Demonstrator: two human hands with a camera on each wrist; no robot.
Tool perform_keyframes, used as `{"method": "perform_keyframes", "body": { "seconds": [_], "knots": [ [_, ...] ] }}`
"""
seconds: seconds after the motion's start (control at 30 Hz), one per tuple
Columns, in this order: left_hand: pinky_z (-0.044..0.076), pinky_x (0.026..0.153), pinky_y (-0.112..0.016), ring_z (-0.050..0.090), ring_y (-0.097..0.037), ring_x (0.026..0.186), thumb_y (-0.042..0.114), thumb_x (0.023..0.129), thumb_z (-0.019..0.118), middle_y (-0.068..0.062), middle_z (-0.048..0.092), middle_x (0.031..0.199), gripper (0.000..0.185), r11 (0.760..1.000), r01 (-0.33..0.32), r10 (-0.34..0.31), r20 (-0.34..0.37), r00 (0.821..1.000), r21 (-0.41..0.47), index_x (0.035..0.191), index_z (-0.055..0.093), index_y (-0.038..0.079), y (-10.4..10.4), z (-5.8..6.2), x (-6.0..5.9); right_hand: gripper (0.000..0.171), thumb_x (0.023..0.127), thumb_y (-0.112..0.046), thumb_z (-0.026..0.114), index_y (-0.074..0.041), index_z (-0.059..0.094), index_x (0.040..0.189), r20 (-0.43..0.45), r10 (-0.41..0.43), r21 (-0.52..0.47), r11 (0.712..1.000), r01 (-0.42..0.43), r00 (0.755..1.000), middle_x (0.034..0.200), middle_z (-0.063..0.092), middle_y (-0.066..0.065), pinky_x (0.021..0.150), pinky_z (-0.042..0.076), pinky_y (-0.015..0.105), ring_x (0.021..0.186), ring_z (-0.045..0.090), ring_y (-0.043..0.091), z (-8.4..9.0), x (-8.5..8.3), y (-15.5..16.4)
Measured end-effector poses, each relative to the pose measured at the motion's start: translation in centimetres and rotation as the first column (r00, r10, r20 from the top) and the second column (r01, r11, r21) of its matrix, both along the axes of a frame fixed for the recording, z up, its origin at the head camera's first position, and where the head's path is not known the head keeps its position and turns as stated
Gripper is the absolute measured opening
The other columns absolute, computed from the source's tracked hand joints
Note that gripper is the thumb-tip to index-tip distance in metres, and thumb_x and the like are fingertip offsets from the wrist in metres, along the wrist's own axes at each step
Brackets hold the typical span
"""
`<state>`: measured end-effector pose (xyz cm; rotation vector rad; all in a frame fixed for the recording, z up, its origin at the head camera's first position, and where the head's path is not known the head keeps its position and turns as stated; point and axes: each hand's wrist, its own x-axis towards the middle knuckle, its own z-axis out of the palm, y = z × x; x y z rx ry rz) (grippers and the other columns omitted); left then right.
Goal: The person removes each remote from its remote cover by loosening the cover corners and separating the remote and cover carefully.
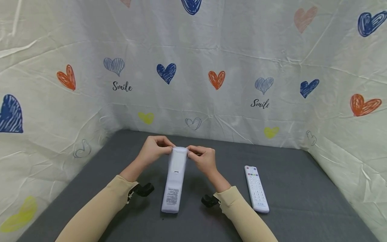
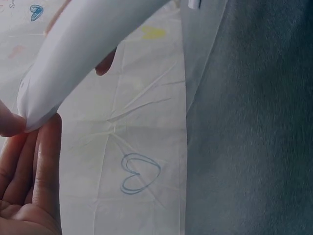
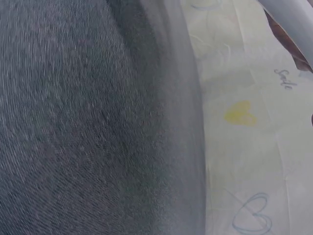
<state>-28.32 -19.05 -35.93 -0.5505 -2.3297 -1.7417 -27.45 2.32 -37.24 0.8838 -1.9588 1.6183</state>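
A white remote point(image 1: 174, 181) lies face down on the grey table point(image 1: 296, 181), its label side up and its far end raised a little. My left hand point(image 1: 155, 149) pinches that far end from the left, and my right hand point(image 1: 203, 157) pinches it from the right. In the left wrist view the remote's white end point(image 2: 83, 54) rests against my fingertips point(image 2: 46, 147). The right wrist view catches only a curved white edge of the remote point(image 3: 293, 27). A second white remote point(image 1: 256, 189) lies face up, buttons showing, to the right of my right forearm.
White cloth printed with hearts and "Smile" point(image 1: 193, 67) walls the table at the back and on both sides. Black wrist camera mounts point(image 1: 144, 190) sit at my cuffs.
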Motion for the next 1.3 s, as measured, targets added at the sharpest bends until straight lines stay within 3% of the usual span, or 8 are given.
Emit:
{"method": "perform_keyframes", "body": {
  "seconds": [0.27, 0.53, 0.9, 1.0, 1.1, 1.2, 1.3],
  "knots": [
    [0.058, 0.071, -0.037, 0.064, -0.018, 0.074, 0.005, 0.084, 0.068, -0.002, 0.068, 0.084, 0.012, 0.999, 0.026, -0.028, 0.073, 0.997, 0.036, 0.090, 0.068, -0.005, -0.2, 0.0, -0.2, 0.013, 0.083, 0.008, 0.062, 0.011, 0.071, 0.093, 0.103, 0.045, -0.012, 0.999, -0.044, 0.994, 0.087, 0.070, 0.026, 0.066, 0.058, 0.025, 0.074, 0.069, 0.035, 0.1, 0.2, 0.1],
    [0.058, 0.070, -0.033, 0.064, -0.018, 0.075, 0.006, 0.083, 0.069, 0.000, 0.068, 0.084, 0.007, 0.997, 0.044, -0.050, 0.102, 0.994, 0.067, 0.087, 0.069, 0.000, -0.2, 0.1, -0.4, 0.015, 0.083, 0.007, 0.062, 0.011, 0.071, 0.094, 0.201, 0.075, -0.059, 0.996, -0.064, 0.977, 0.089, 0.069, 0.029, 0.066, 0.058, 0.025, 0.068, 0.063, -0.001, 0.1, 0.0, 0.1],
    [0.058, 0.072, -0.034, 0.066, -0.017, 0.076, 0.008, 0.084, 0.071, 0.001, 0.069, 0.084, 0.011, 0.990, 0.084, -0.098, 0.125, 0.987, 0.115, 0.091, 0.067, 0.000, -0.3, 0.5, -0.6, 0.015, 0.084, 0.005, 0.064, 0.010, 0.070, 0.097, 0.247, 0.091, -0.081, 0.994, -0.073, 0.965, 0.092, 0.069, 0.029, 0.067, 0.059, 0.028, 0.069, 0.065, 0.003, 0.7, 0.1, 0.1],
    [0.058, 0.073, -0.034, 0.066, -0.017, 0.077, 0.008, 0.084, 0.071, 0.001, 0.069, 0.085, 0.015, 0.990, 0.078, -0.093, 0.129, 0.987, 0.120, 0.095, 0.067, -0.002, -0.3, 0.7, -0.6, 0.014, 0.084, 0.004, 0.066, 0.008, 0.072, 0.095, 0.199, 0.041, -0.042, 0.999, -0.033, 0.979, 0.089, 0.070, 0.025, 0.066, 0.059, 0.027, 0.069, 0.067, 0.007, 1.1, 0.3, 0.1],
    [0.058, 0.076, -0.036, 0.066, -0.017, 0.078, 0.010, 0.084, 0.072, 0.002, 0.069, 0.087, 0.021, 0.991, 0.075, -0.088, 0.115, 0.989, 0.115, 0.099, 0.066, -0.003, -0.3, 1.1, -0.5, 0.012, 0.082, 0.004, 0.067, 0.006, 0.073, 0.092, 0.086, -0.038, -0.007, 0.999, 0.038, 0.996, 0.084, 0.072, 0.021, 0.062, 0.058, 0.027, 0.067, 0.069, 0.017, 1.6, 0.6, 0.0],
    [0.057, 0.078, -0.039, 0.066, -0.016, 0.079, 0.012, 0.083, 0.073, 0.003, 0.070, 0.088, 0.023, 0.991, 0.066, -0.076, 0.079, 0.994, 0.115, 0.100, 0.066, -0.003, -0.3, 1.6, -0.4, 0.010, 0.080, 0.003, 0.069, 0.003, 0.074, 0.089, -0.052, -0.116, 0.005, 0.993, 0.117, 0.992, 0.079, 0.072, 0.017, 0.060, 0.058, 0.027, 0.066, 0.069, 0.024, 2.1, 0.8, -0.1],
    [0.057, 0.078, -0.038, 0.066, -0.016, 0.081, 0.012, 0.082, 0.074, 0.004, 0.070, 0.089, 0.024, 0.991, 0.060, -0.065, 0.040, 0.997, 0.121, 0.100, 0.066, -0.002, -0.3, 2.1, -0.3, 0.010, 0.079, 0.004, 0.069, 0.003, 0.074, 0.088, -0.128, -0.144, -0.008, 0.989, 0.145, 0.981, 0.077, 0.070, 0.016, 0.060, 0.058, 0.025, 0.066, 0.069, 0.025, 2.4, 0.8, -0.3]
  ]
}}
